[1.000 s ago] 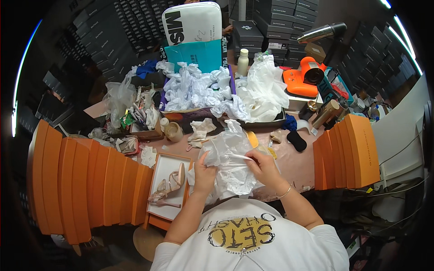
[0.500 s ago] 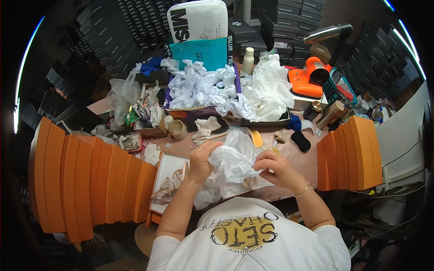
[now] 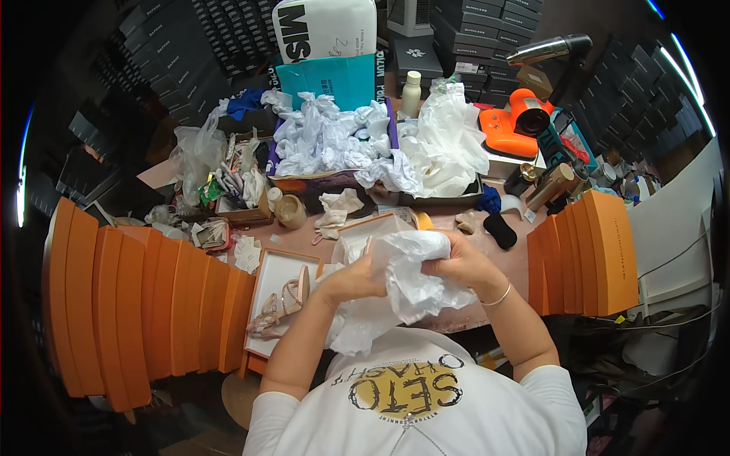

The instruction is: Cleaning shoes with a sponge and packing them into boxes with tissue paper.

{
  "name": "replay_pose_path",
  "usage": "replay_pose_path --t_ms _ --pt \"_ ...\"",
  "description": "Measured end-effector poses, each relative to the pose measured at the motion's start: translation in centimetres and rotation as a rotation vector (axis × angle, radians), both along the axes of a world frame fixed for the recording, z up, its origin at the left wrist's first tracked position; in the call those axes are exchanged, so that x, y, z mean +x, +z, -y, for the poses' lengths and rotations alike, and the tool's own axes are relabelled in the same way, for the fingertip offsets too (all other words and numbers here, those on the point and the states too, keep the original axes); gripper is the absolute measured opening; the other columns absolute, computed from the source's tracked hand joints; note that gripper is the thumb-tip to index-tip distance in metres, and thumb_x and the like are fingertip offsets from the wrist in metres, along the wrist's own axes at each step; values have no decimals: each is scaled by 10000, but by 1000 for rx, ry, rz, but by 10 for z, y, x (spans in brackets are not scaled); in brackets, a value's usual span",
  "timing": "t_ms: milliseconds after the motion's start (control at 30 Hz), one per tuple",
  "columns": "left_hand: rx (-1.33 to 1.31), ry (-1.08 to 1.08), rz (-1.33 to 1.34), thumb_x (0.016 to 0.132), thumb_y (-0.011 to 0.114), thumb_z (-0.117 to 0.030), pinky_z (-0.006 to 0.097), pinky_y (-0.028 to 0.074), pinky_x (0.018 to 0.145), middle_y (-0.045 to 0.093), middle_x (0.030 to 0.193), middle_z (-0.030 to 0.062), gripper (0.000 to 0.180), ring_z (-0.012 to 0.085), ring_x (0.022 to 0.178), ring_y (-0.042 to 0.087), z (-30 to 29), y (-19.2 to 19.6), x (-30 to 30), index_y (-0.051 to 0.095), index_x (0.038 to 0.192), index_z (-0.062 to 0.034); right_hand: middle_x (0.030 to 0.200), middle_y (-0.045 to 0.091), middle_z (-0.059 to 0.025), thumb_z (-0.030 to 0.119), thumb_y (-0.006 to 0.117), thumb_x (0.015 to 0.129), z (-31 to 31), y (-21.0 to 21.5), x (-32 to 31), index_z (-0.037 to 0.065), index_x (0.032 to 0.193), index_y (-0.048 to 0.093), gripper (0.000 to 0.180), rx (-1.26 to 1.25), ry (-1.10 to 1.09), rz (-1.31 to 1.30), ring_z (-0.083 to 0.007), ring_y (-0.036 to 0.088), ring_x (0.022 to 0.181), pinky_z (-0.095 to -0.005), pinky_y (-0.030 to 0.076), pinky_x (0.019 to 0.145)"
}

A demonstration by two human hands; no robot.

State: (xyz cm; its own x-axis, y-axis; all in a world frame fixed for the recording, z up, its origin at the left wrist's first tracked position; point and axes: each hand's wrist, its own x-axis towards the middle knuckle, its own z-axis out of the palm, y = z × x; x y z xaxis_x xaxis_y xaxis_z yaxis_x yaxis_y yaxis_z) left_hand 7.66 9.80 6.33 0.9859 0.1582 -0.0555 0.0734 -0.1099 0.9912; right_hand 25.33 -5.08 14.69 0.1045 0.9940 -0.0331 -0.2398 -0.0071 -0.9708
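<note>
Both my hands grip a big crumpled sheet of white tissue paper (image 3: 407, 277) over the near edge of the table. My left hand (image 3: 351, 277) holds its left side and my right hand (image 3: 462, 262), with a thin bracelet at the wrist, bunches its top right. To the left of my left hand lies an open orange shoe box (image 3: 262, 304) with a beige strappy high-heeled sandal (image 3: 283, 302) in it. The tissue hangs down toward my chest and hides the table beneath it.
Rows of upright orange boxes stand at left (image 3: 144, 311) and right (image 3: 589, 251). Trays of crumpled white paper (image 3: 327, 140) fill the table's back. An orange device (image 3: 511, 125), a small white bottle (image 3: 411, 91), a tape roll (image 3: 290, 211) and dark stacked boxes (image 3: 479, 38) surround them.
My hands have drawn together and pulled the tissue paper into a tighter bunch, closer to my chest. The sandal in its box has not moved.
</note>
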Motion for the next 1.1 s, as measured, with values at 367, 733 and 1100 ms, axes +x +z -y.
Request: replay_pose_path --t_ms 367,733,1100 --pt "-722 291 90 866 647 -390 318 432 925 557 1230 144 500 186 1134 514 13 -38 -89 589 1182 -8 905 670 -38 14 644 834 -3 -39 47 -9 1003 628 171 -63 -517 653 -83 576 831 -246 455 738" --pt "-76 670 51 737 675 -634 401 354 1019 526 1264 163 816 283 1186 475 64 -14 -36 568 1185 40 1039 647 -37 87 621 905 -27 -76 10 -16 1158 591 275 37 -629 81 -89 573 928 -243 458 817" --pt "-855 1104 202 877 600 -56 332 499 846 595 1011 48 296 138 937 584 67 -38 -75 560 1171 -54 1027 651 -40 118 582 940 -24 -84 37 -13 1127 595 229 176 -872 5 -92 600 885 -243 487 752"
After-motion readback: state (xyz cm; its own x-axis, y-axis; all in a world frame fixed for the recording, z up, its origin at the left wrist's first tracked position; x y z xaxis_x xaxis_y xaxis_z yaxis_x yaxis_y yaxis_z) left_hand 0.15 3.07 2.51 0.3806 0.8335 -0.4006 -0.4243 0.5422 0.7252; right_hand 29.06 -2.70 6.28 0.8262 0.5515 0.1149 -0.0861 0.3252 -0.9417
